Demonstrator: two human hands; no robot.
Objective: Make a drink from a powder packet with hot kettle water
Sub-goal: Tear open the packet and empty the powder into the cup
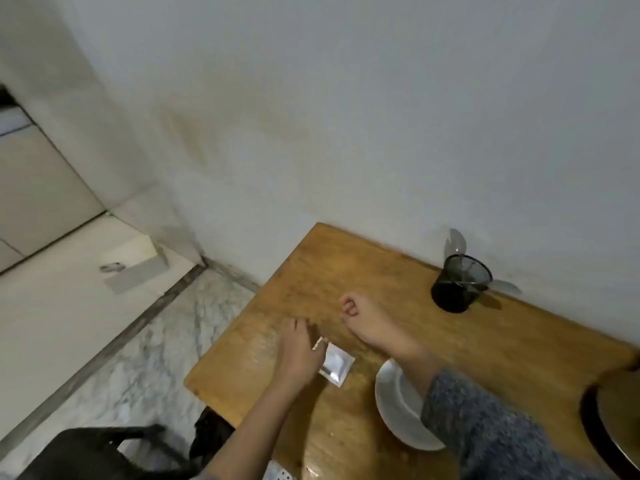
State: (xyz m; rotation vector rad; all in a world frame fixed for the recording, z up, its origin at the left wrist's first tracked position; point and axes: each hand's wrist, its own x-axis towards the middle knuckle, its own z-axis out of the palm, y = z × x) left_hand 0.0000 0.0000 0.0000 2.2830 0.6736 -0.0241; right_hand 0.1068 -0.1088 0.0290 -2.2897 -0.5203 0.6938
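Observation:
A small white powder packet [336,364] lies flat on the wooden table [381,278]. My left hand [300,353] is palm down over the packet's left edge, with its fingers stretched forward. The thumb side hides the contact, so a grip cannot be made out. My right hand [362,315] hovers just beyond the packet with its fingers curled in and nothing visible in them. A white cup or bowl [394,407] sits under my right forearm, partly hidden by the patterned sleeve. No kettle is recognisable.
A black mesh holder [457,287] with plastic spoons stands at the back by the wall. A dark round object [606,420] is cut off at the right edge. A black chair [93,452] stands at the lower left on the marble floor.

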